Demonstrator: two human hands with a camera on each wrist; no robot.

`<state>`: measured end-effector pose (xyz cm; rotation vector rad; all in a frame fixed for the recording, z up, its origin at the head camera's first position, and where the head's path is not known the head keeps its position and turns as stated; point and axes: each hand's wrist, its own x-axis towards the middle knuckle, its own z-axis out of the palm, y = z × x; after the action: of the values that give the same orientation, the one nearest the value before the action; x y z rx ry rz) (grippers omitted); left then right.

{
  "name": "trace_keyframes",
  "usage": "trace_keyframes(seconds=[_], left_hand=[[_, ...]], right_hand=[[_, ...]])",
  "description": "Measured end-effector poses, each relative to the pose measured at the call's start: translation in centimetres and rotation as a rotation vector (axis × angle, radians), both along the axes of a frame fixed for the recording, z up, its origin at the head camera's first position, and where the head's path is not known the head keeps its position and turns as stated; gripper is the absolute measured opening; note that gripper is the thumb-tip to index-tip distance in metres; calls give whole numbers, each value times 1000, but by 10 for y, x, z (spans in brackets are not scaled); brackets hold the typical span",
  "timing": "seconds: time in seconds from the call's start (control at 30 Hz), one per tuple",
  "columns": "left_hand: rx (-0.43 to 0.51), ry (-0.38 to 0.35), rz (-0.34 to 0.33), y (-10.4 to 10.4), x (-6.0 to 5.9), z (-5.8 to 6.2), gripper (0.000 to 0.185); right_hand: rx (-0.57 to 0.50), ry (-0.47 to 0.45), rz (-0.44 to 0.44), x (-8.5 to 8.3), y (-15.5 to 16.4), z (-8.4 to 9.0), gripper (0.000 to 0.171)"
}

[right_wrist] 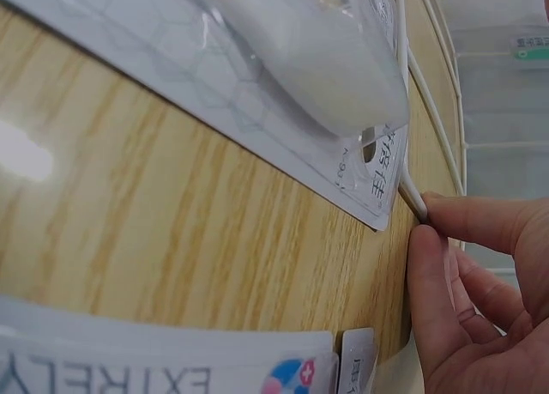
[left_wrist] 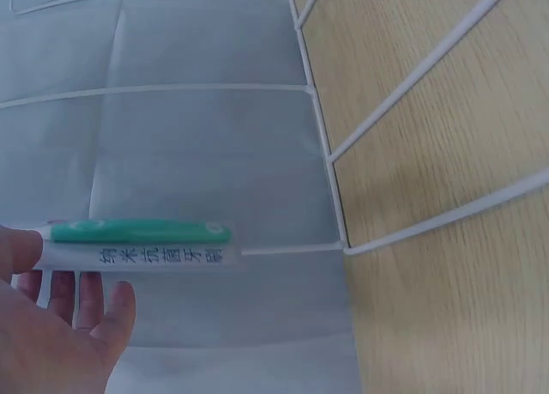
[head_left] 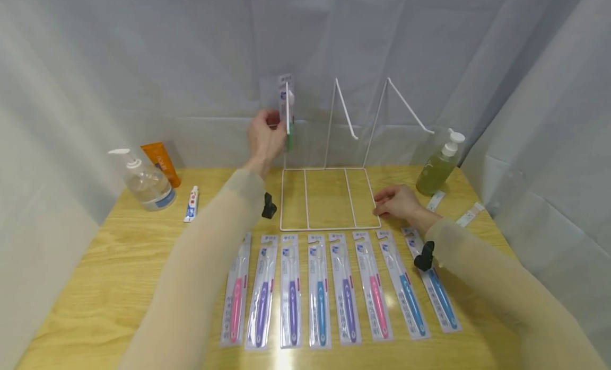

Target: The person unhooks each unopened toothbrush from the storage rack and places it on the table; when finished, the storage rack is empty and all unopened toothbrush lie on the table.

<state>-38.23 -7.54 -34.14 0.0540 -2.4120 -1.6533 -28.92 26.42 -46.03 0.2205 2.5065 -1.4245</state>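
The left hand (head_left: pixel 264 138) is raised above the far left corner of the white wire display rack (head_left: pixel 328 200), which stands on the light wooden table (head_left: pixel 110 264). Its fingers and thumb pinch the lower end of a green-handled toothbrush in a clear blister pack (head_left: pixel 288 111). The pack stands upright and edge-on in the head view, rising above the fingertips, so most of it lies above the grip. It sits at the rack's leftmost upright hook. In the left wrist view the green handle (left_wrist: pixel 141 232) and the printed card protrude past the fingers (left_wrist: pixel 86 295) toward the rack's wire frame; whether the pack already hangs on the hook cannot be determined.

The right hand (head_left: pixel 397 202) rests on the table at the near right corner of the rack's flat base. Its fingers are curled, and in the right wrist view the fingertips (right_wrist: pixel 429 265) press against the base wire.

Eight packaged toothbrushes (head_left: pixel 334 290) lie in a row just in front of the rack base, with pink, purple and blue handles.

Left of the rack stand a clear pump bottle (head_left: pixel 145 182), an orange tube (head_left: pixel 161 162) and a small white tube (head_left: pixel 191 204). Right of the rack stands a green pump bottle (head_left: pixel 440 166).
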Motion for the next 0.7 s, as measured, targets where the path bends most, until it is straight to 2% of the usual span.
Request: trace_keyframes(seconds=[0.3, 0.53, 0.7], left_hand=[[-3, 79, 4, 5, -2, 0, 27], [-12, 111, -70, 7, 3, 1, 27], [-41, 115, -160, 1, 16, -2, 27]], right_hand=[[7, 10, 9, -3, -1, -3, 42], [-6, 8, 10, -5, -1, -5, 42], [-20, 6, 36, -6, 0, -3, 44]])
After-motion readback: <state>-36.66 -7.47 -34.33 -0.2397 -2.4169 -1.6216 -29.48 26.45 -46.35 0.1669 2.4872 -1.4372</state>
